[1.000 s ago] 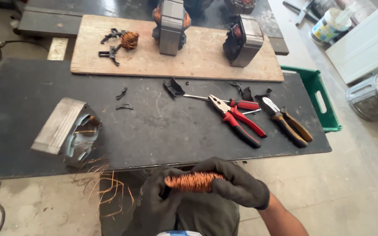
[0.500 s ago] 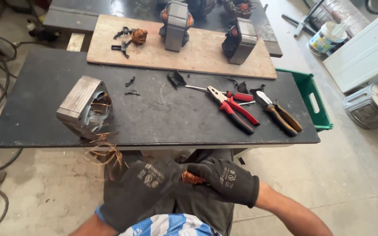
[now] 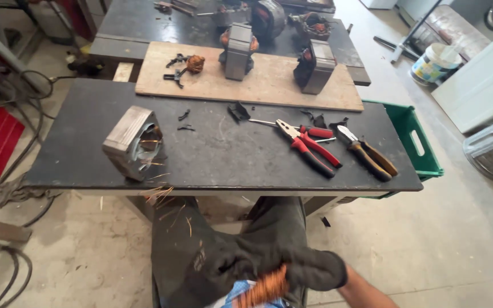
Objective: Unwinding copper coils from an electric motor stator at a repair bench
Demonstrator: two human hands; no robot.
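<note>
— What do the hands have?
— Both gloved, the left hand (image 3: 215, 268) and right hand (image 3: 309, 268) are closed around a copper wire bundle (image 3: 263, 288) over the lap (blurred).
— Beyond?
— Stator core (image 3: 134, 142) at the black table (image 3: 223, 159) edge, red pliers (image 3: 309, 145) farther right.

Both gloved hands meet low over the lap: the left hand (image 3: 223, 265) and right hand (image 3: 312, 268) close their grip on a copper coil (image 3: 263, 288), blurred. Up on the dark counter (image 3: 229, 154) lie a stator (image 3: 134, 142) at the near left edge, red pliers (image 3: 306, 145) and cutters (image 3: 369, 157); a board (image 3: 269, 82) lies behind.
</note>
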